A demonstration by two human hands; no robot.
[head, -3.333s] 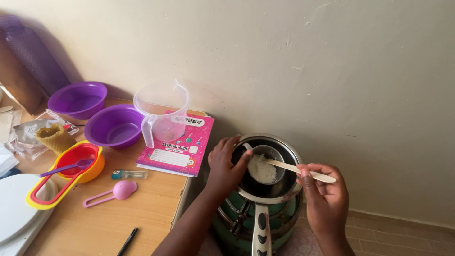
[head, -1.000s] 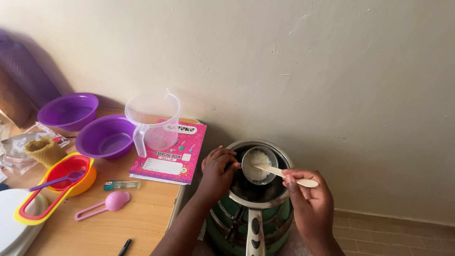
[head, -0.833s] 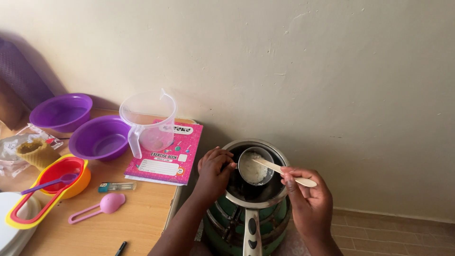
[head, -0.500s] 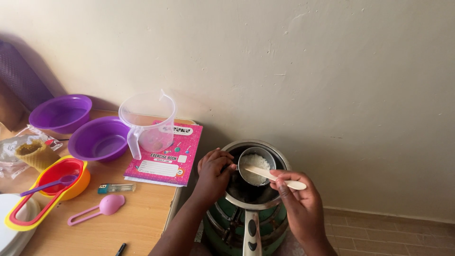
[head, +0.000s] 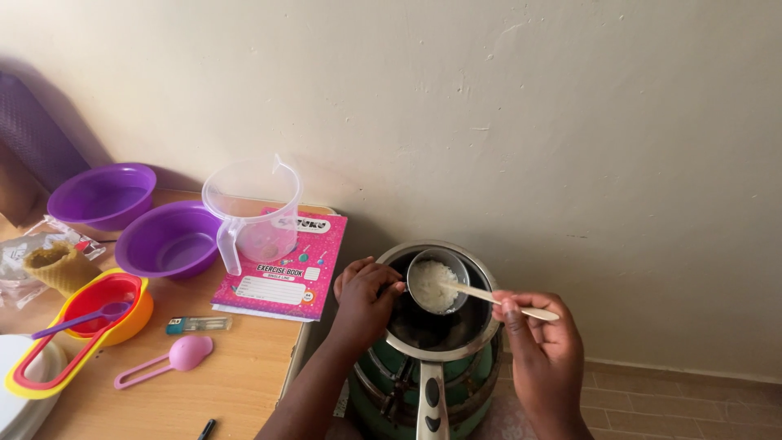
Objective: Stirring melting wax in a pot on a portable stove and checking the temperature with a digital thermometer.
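1. Left hand (head: 368, 295): clenched on small metal cup (head: 437, 282) of white stuff, held over the saucepan (head: 440, 326).
2. Right hand (head: 542, 352): pinching wooden stick (head: 497, 299), tip in that cup.
3. Green stove (head: 383, 383): beneath both.

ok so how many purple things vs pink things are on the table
purple: 3 - back bowl, front bowl, small spoon lying in the red cup
pink: 2 - exercise book, measuring spoon
total: 5
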